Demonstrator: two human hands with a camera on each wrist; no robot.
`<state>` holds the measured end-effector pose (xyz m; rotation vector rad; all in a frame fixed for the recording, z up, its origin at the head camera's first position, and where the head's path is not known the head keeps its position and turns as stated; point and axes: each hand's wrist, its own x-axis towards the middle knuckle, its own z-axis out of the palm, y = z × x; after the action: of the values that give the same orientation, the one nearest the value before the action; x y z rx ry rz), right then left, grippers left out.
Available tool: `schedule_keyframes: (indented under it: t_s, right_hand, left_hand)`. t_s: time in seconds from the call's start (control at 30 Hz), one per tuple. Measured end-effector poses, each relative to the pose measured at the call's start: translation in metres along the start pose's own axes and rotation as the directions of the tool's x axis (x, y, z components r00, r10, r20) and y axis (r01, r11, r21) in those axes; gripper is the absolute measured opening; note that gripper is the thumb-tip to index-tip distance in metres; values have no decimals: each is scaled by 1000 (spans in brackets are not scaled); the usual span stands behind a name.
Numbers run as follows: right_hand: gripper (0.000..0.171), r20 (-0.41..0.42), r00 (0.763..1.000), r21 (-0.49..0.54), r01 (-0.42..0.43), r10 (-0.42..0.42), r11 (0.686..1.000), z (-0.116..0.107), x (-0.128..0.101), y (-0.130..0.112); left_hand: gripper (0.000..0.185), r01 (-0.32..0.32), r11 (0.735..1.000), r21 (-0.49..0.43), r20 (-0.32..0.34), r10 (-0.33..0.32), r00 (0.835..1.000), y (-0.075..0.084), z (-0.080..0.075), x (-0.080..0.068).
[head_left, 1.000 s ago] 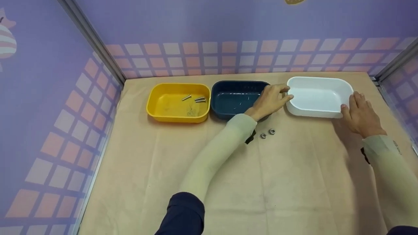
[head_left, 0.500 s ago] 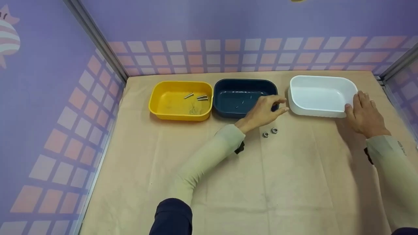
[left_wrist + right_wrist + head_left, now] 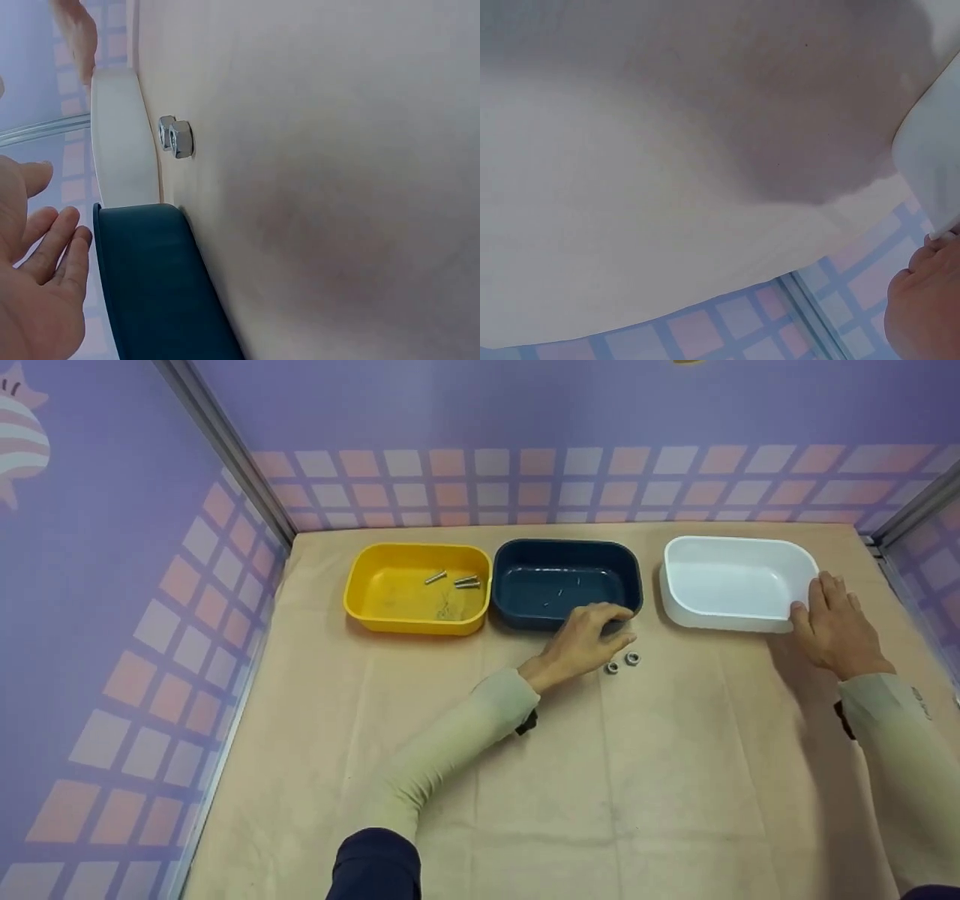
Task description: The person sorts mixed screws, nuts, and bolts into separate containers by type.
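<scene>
Two small steel hex nuts (image 3: 622,663) lie touching on the beige table cloth (image 3: 600,780), before the dark blue plastic tub (image 3: 567,583); the left hand (image 3: 589,634) hovers beside them, fingers loosely curled, empty; the right hand (image 3: 836,622) rests straight fingers against the white plastic tub (image 3: 739,581).

left hand (image 3: 589,637) near two nuts (image 3: 622,663)

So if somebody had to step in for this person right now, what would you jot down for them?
Left hand: open, holds nothing, just left of the two nuts on the cloth.
Right hand: fingers flat against the right end of the white tub.
Yellow tub holds a few bolts. Blue tub looks empty apart from scratches, as does the white one.
Done: bolts are in the yellow tub.
Left: probably the two nuts, not yet picked up.
</scene>
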<state>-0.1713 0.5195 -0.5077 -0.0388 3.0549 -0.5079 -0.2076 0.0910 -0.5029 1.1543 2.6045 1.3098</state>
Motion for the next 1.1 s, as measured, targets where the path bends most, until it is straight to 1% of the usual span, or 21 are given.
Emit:
schedule_keyframes:
  t_s: [0.2, 0.33, 0.5, 0.67, 0.77, 0.87, 1.0, 1.1]
  right_hand:
    - [77, 4, 1000, 8, -7, 7, 1000, 1, -3, -1]
    - [77, -1, 1000, 3, -14, 14, 1000, 3, -4, -3]
    - [77, -1, 1000, 15, 6, -6, 1000, 4, -5, -4]
    - [77, -9, 1000, -3, 5, -5, 1000, 4, -7, -5]
    - [77, -19, 1000, -7, -2, 2, 1000, 5, -8, -6]
    - [77, -27, 1000, -3, -3, 3, 1000, 6, -8, -6]
    - [77, -29, 1000, 2, 1, -1, 1000, 7, -8, -8]
    - [77, -33, 999, 3, -1, 1, 1000, 8, -8, -10]
  left_hand:
    - [37, -9, 1000, -13, 11, 10, 1000, -1, 0, -9]
    - [38, 4, 1000, -20, 46, -3, 999, -4, 3, -15]
    - [40, 52, 997, -53, 106, -46, 993, -9, 9, -20]
    - [44, 122, 991, -62, 169, -110, 979, -13, 13, -19]
    - [45, 142, 989, -43, 201, -131, 971, -16, 15, -17]
    - [45, 156, 988, 3, 221, -153, 963, -21, 19, -16]
    - [44, 178, 983, 52, 229, -185, 956, -26, 22, -17]
    - [42, 174, 983, 59, 233, -183, 955, -28, 23, -18]
